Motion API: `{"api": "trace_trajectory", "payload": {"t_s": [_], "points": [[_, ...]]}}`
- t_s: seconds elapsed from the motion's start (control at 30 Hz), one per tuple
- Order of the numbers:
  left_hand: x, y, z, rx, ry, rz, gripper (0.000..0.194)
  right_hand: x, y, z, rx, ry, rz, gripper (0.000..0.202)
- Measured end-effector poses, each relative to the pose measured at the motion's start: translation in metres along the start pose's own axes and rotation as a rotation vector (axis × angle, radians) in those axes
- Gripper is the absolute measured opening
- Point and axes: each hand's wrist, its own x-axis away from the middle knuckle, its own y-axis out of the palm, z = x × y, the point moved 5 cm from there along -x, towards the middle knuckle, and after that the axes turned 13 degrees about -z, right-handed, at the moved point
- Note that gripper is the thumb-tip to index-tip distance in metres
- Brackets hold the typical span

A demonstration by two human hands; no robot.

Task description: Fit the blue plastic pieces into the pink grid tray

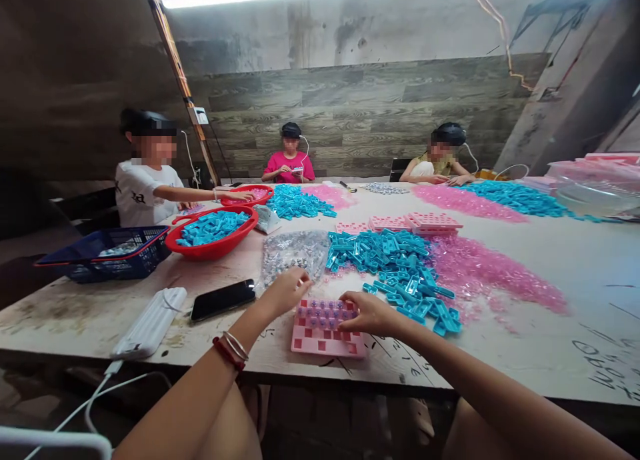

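Note:
A pink tray with square pockets lies near the table's front edge. Small purplish pieces fill its upper rows, while several lower pockets show bare. My right hand rests over the tray's right side, fingers curved at the pieces; whether it grips one is unclear. Just above the tray's upper left corner is my left hand, its fingers bent together beside a clear plastic bag of small silvery parts. What those fingers hold, if anything, is too small to name. Behind the tray spreads a pile of blue plastic parts.
Pink pieces lie right, with stacked pink trays behind. To the left are a phone, a white power bank, a red basket of blue parts and a dark blue basket. Three people sit across the table.

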Motion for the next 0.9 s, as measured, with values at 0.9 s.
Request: {"api": "trace_trajectory", "payload": {"t_s": [0.9], "points": [[-0.028, 0.020, -0.029, -0.070, 0.022, 0.024, 0.014, -0.038, -0.015, 0.033, 0.311, -0.152, 0.297, 0.021]]}}
